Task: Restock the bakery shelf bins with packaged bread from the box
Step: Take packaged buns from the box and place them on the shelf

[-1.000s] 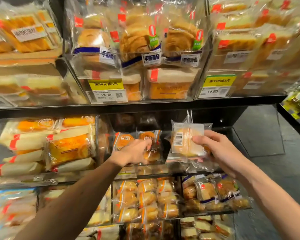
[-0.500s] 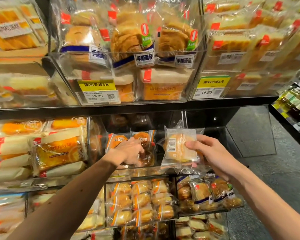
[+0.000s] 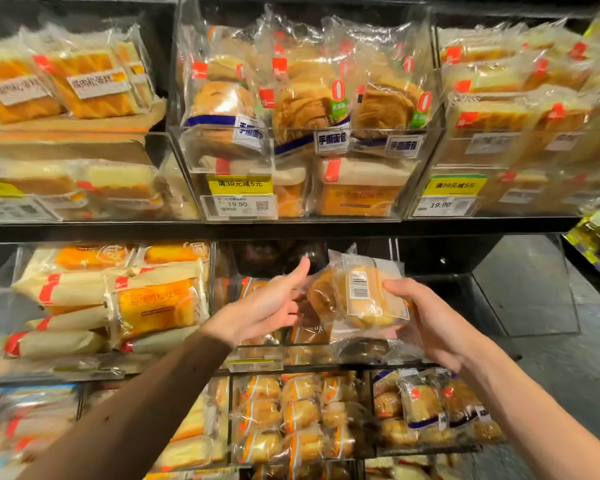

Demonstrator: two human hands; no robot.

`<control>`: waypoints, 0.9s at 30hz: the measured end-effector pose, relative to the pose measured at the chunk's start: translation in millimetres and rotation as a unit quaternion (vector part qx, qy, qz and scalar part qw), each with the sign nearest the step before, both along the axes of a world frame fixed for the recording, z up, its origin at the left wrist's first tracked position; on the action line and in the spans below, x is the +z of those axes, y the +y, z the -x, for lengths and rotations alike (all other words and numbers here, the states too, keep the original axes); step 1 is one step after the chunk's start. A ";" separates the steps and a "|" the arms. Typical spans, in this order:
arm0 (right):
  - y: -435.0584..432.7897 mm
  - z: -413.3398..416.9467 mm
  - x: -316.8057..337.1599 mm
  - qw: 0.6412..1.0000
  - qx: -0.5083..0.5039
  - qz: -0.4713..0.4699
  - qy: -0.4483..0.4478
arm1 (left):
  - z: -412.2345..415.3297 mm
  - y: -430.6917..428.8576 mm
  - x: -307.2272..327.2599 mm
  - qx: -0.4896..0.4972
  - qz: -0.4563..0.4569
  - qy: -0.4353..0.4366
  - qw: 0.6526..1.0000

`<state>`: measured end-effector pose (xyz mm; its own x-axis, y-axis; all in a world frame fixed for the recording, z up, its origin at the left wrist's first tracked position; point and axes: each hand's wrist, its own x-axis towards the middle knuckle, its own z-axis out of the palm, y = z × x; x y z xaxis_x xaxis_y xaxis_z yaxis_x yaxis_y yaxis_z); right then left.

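Clear plastic packet of round brown bread [image 3: 364, 296], barcode label outward, held before middle-shelf clear acrylic bin [image 3: 253, 358]. Right hand [image 3: 430, 327] grips its right edge, thumb on front. Left hand [image 3: 267, 310] relaxed, fingers straight, just beside left edge

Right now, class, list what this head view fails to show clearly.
Head view:
The supply box: outside the frame.
Label text on the bread packet: too small, blurred.
Fingers of the right hand: hidden behind the packet.
Dark items at the back: lost in shadow.
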<state>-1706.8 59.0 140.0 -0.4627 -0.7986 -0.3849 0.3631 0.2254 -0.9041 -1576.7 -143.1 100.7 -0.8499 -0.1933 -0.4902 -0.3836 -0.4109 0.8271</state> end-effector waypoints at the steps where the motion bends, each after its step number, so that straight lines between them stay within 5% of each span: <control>1: -2.4 -3.0 1.5 1.000 -0.005 -0.002 -0.017 | -4.1 2.7 0.0 -0.002 -0.033 0.015 0.999; 7: -8.8 -8.9 3.1 0.993 -0.026 0.022 -0.114 | -19.7 6.5 1.1 0.011 -0.071 0.042 0.997; 17: 9.4 18.1 12.0 0.990 -0.110 0.025 -0.088 | -34.2 -4.7 2.5 0.102 -0.072 0.045 0.991; 27: 32.9 27.4 11.0 0.981 -0.182 -0.027 -0.060 | -23.1 -19.4 -21.7 0.203 0.002 -0.091 0.975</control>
<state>-1734.2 91.9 151.0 -0.6617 -0.5659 -0.4917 0.5322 0.1074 -0.8398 -1553.6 -162.5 79.1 -0.6025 -0.4976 -0.6240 -0.3300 -0.5566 0.7624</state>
